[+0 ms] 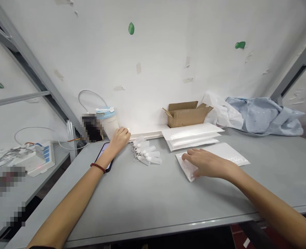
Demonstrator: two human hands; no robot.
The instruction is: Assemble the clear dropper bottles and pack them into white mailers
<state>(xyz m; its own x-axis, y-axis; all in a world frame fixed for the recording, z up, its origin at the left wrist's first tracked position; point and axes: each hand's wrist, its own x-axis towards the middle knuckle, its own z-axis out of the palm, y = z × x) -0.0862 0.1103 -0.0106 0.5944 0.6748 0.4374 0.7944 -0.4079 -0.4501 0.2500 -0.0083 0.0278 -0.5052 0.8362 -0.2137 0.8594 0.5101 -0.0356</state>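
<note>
My left hand (120,138) is closed beside the lidded cup (111,121), at the left end of a long white strip or box (150,133) along the wall. What its curled fingers hold, if anything, is hidden. My right hand (204,162) rests on a white plastic mailer bag (229,152) that lies flat on the grey table (153,207); its fingers are spread over the bag's left end. Between the hands lie several small clear bottles (147,152) with white caps and cords. More white bags (191,135) are stacked behind my right hand.
An open cardboard box (188,116) stands against the wall, with white plastic (222,110) and a blue cloth bundle (264,116) to its right. A phone (110,164) lies under my left forearm. Power strips (42,159) and cables are at far left.
</note>
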